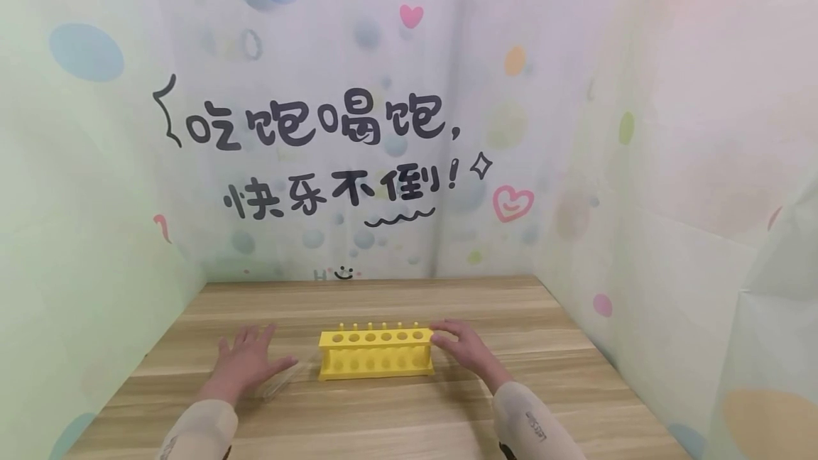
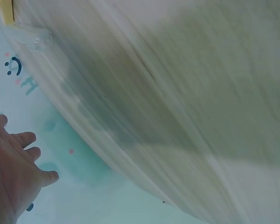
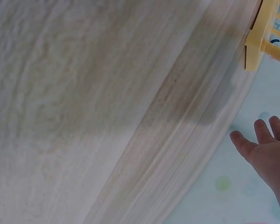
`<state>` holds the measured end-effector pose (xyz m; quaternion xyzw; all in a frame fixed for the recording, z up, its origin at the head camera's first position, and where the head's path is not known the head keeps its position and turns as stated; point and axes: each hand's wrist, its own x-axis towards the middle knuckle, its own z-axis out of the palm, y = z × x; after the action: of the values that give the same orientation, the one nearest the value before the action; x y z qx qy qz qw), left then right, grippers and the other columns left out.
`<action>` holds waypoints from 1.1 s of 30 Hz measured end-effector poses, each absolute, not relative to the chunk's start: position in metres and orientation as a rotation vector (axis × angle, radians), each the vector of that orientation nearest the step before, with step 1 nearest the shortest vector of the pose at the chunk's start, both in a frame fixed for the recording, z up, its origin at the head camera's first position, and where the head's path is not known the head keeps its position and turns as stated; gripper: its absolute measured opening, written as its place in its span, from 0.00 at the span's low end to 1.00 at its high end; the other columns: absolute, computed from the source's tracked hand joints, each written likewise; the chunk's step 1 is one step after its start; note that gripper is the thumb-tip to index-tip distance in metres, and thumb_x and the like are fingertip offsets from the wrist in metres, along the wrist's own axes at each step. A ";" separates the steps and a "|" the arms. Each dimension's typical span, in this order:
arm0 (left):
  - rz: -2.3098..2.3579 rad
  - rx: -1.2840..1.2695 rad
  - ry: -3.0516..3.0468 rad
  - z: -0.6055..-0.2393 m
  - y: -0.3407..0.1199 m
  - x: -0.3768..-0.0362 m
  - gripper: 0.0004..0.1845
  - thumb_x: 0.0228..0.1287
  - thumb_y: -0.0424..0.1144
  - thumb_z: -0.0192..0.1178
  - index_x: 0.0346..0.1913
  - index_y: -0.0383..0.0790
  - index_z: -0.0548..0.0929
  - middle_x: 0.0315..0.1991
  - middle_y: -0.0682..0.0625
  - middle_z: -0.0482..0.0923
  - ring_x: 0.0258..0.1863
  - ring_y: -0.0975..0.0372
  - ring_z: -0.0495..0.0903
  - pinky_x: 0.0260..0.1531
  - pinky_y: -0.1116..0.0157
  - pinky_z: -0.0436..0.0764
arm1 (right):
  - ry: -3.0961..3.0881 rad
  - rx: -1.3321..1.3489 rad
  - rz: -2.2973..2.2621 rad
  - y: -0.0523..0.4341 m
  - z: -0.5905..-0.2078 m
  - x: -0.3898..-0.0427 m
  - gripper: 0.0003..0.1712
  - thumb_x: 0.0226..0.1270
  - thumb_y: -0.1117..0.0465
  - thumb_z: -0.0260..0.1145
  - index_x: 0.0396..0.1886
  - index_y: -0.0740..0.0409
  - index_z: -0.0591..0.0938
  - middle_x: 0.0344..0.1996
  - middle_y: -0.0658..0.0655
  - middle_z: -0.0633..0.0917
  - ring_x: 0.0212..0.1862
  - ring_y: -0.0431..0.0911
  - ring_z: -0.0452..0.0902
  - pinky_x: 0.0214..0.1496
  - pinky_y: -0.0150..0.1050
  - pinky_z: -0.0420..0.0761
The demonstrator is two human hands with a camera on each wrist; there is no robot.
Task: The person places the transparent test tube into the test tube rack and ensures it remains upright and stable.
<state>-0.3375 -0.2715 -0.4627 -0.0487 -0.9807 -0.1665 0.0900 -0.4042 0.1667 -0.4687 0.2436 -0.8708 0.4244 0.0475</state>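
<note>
On the table (image 1: 383, 417), at mid-width, the rack (image 1: 375, 347) stands upright, yellow, with six holes (image 1: 370, 337) along its top and a row of pegs (image 1: 369, 326) behind. No tube is seen standing in it. A clear tube (image 1: 281, 380) lies on the wood just left of the rack, slantwise, between it and the left hand; its rounded end shows in the left wrist view.

Risks, as judged: the tube is round and see-through, so a stray nudge from the left thumb could roll it; it is also easy to misjudge against the grain. The rack looks light; a sideways knock at its right end could slide or tip it.

Pose: left hand (image 1: 246, 364) palm down, fingers spread forward, thumb out toward the rack, above the tube's upper end. Nothing gripped. Right hand (image 1: 469, 350) reaches in from the right, fingers extended and parted, tips at the rack's top right corner; cannot tell whether they touch. No pinch seen. Both forearms, in pale sleeves (image 1: 533, 417), enter from the near edge and angle inward.

Beyond the table: a pale printed sheet (image 1: 319, 34) with dark lettering.
</note>
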 end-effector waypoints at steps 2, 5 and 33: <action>-0.490 -0.155 -2.902 -0.462 -0.271 -0.339 0.58 0.57 0.76 0.54 0.73 0.29 0.60 0.68 0.18 0.54 0.68 0.26 0.49 0.59 0.24 0.39 | -2.660 0.746 1.303 0.167 -0.468 -0.404 0.22 0.73 0.52 0.62 0.60 0.59 0.81 0.64 0.68 0.75 0.69 0.67 0.62 0.68 0.70 0.57; -0.473 -0.173 -2.880 -0.461 -0.269 -0.342 0.56 0.58 0.74 0.55 0.72 0.28 0.62 0.67 0.20 0.59 0.67 0.27 0.54 0.59 0.24 0.46 | -2.662 0.749 1.302 0.167 -0.469 -0.404 0.23 0.74 0.52 0.61 0.60 0.60 0.80 0.64 0.67 0.75 0.68 0.66 0.64 0.67 0.69 0.60; -0.939 -0.082 -2.834 -0.457 -0.256 -0.352 0.43 0.71 0.56 0.56 0.70 0.20 0.59 0.66 0.21 0.61 0.64 0.30 0.63 0.61 0.35 0.65 | -2.701 0.733 1.308 0.166 -0.471 -0.402 0.26 0.75 0.49 0.59 0.64 0.60 0.78 0.64 0.64 0.76 0.68 0.65 0.65 0.66 0.68 0.63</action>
<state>-0.3517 -0.2556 -0.4572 -0.0274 -0.9461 -0.3133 0.0773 -0.4025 0.1659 -0.4710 0.2372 -0.8740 0.4233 0.0263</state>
